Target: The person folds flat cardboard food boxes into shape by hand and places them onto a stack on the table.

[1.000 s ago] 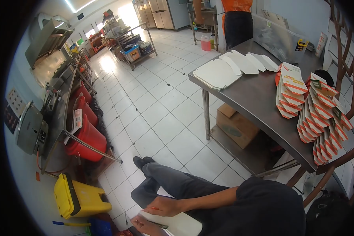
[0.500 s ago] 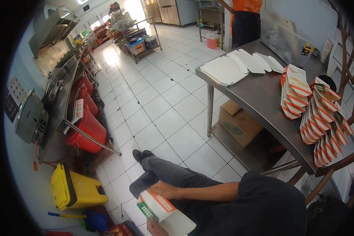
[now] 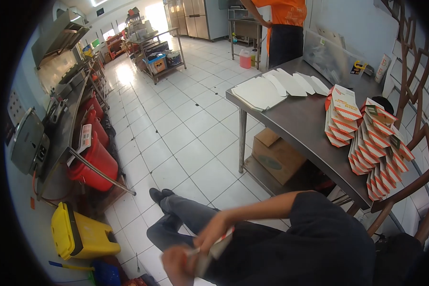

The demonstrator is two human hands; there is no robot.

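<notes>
Over my lap, a printed carton [image 3: 218, 246] with white and red-orange parts is between my two hands, partly hidden by them. My right hand [image 3: 213, 232] is closed on its upper edge. At the carton's lower left, my left hand [image 3: 178, 263] is blurred by motion, its fingers bent round the edge. On the metal table [image 3: 300, 121] to the right, flat white carton blanks [image 3: 260, 92] lie at the left end. Folded orange-and-white cartons [image 3: 343, 107] stand in overlapping rows near the right end.
A person in an orange shirt [image 3: 287, 13] stands behind the table, near a clear plastic bin [image 3: 331, 55]. Below the table is a cardboard box [image 3: 277, 155]. Red buckets [image 3: 97, 162] and a yellow bin [image 3: 83, 233] stand at the left.
The carton has turned from its broad printed face to a narrow, tilted view. Both hands have come closer together around it. The person in orange shows more of the torso as the view shifted.
</notes>
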